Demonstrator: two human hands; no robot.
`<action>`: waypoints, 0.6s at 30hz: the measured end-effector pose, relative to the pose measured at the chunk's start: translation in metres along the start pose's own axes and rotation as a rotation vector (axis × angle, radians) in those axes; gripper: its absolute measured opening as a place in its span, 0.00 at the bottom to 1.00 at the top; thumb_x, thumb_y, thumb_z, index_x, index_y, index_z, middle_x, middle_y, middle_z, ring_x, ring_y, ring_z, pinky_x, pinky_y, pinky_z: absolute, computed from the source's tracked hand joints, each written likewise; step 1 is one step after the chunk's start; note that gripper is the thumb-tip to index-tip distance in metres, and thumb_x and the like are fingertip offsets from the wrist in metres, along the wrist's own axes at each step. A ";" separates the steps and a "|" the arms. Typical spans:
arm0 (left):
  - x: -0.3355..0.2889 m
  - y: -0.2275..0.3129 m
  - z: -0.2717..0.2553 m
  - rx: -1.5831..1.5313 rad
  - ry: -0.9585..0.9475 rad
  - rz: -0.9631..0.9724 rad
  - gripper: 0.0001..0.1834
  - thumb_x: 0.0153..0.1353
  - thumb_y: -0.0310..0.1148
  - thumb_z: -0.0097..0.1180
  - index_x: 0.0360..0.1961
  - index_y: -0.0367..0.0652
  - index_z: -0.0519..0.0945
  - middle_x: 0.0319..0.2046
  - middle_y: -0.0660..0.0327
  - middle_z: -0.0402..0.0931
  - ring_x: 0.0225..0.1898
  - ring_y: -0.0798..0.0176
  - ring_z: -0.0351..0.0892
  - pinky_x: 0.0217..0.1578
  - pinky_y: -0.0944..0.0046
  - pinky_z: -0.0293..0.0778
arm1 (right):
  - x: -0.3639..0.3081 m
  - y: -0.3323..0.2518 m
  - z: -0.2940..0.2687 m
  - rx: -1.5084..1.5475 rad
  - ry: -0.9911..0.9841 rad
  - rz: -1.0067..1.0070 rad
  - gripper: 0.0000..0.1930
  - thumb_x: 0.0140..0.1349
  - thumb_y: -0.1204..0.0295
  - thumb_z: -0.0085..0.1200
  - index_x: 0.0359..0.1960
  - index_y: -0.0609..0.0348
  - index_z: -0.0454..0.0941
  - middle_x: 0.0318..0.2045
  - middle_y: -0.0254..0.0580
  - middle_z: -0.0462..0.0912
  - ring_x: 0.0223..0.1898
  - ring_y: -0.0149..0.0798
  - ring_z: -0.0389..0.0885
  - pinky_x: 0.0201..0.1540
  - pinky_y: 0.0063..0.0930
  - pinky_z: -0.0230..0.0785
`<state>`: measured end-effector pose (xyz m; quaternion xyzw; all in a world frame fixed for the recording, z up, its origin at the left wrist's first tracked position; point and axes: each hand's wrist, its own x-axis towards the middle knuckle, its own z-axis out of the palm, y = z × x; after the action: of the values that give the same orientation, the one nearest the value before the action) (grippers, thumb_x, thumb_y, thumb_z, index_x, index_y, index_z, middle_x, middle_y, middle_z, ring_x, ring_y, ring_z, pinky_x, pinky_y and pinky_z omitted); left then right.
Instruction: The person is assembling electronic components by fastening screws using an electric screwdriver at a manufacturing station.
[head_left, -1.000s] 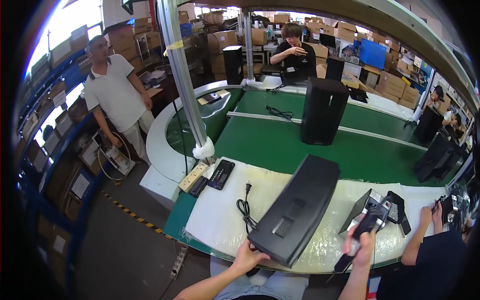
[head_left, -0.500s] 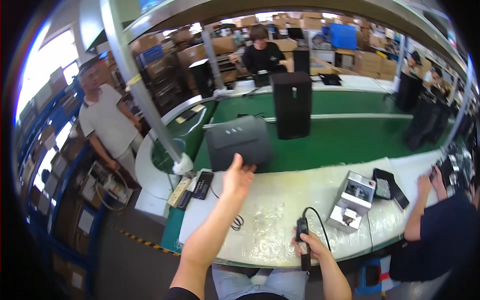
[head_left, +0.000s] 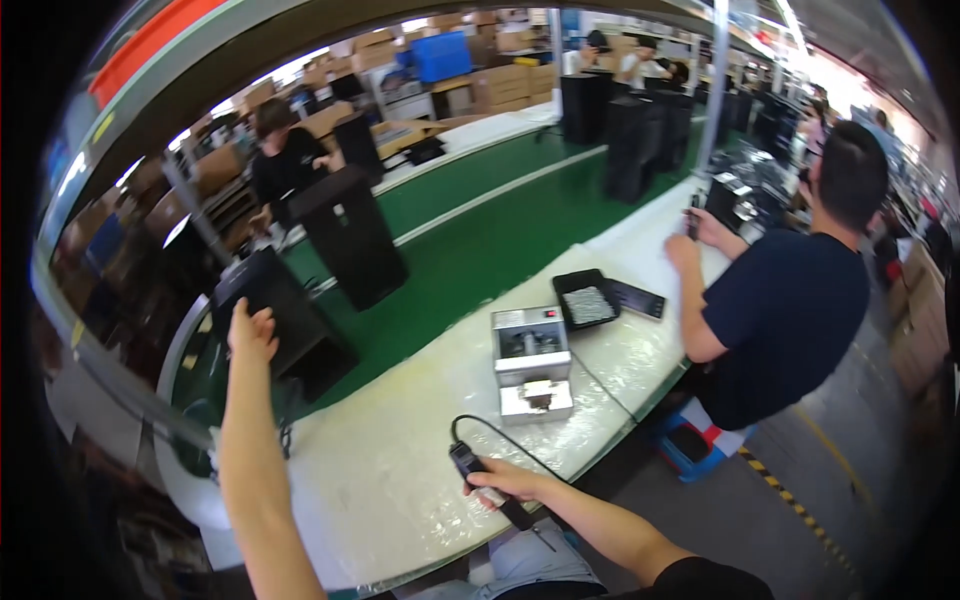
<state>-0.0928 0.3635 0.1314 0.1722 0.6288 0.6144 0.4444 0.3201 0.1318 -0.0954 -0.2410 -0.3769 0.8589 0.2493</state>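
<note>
My left hand (head_left: 254,333) is stretched out at the left, fingers apart, against or just in front of a black box (head_left: 290,335) shaped like a speaker cabinet; whether it touches is hard to tell. That box stands on the green conveyor belt (head_left: 480,250), with a second tall black box (head_left: 350,240) behind it. Low over the white-covered bench edge, my right hand (head_left: 503,482) is wrapped round a black electric screwdriver (head_left: 480,475). Its thin bit points down toward my lap, and a black cord loops from its upper end.
On the bench (head_left: 390,480) stands a silver screw feeder (head_left: 533,372), beside a black tray of small screws (head_left: 588,303) and a dark flat device (head_left: 638,299). A co-worker (head_left: 790,290) sits at the right above a blue stool (head_left: 690,440). Another person (head_left: 285,165) works across the belt.
My view has swung to the right and tilted. The near black box, blurred and tipped before, now looks steadier beside my left hand. My right hand keeps its hold on the screwdriver.
</note>
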 end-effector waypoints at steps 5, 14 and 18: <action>0.015 0.010 0.003 0.079 -0.025 -0.027 0.31 0.54 0.67 0.54 0.39 0.50 0.80 0.28 0.74 0.79 0.29 0.71 0.73 0.52 0.56 0.62 | -0.006 -0.004 -0.003 0.036 -0.015 -0.026 0.17 0.68 0.62 0.50 0.51 0.57 0.63 0.39 0.43 0.76 0.20 0.31 0.73 0.21 0.27 0.69; -0.004 -0.004 0.031 0.196 -0.182 0.087 0.42 0.54 0.74 0.47 0.47 0.44 0.79 0.41 0.62 0.82 0.38 0.63 0.77 0.49 0.53 0.67 | -0.001 -0.003 -0.019 0.165 -0.023 0.108 0.26 0.69 0.63 0.48 0.66 0.52 0.56 0.44 0.44 0.77 0.25 0.32 0.75 0.28 0.28 0.72; 0.001 -0.042 0.011 0.215 -0.152 0.297 0.25 0.66 0.56 0.47 0.36 0.42 0.79 0.26 0.61 0.80 0.20 0.67 0.77 0.23 0.68 0.70 | 0.005 -0.005 -0.012 0.177 -0.059 0.131 0.29 0.69 0.64 0.48 0.68 0.53 0.55 0.44 0.47 0.77 0.25 0.34 0.75 0.29 0.30 0.72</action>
<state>-0.0713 0.3634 0.0941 0.3554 0.6233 0.5876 0.3740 0.3243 0.1441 -0.1001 -0.2169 -0.2901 0.9100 0.2017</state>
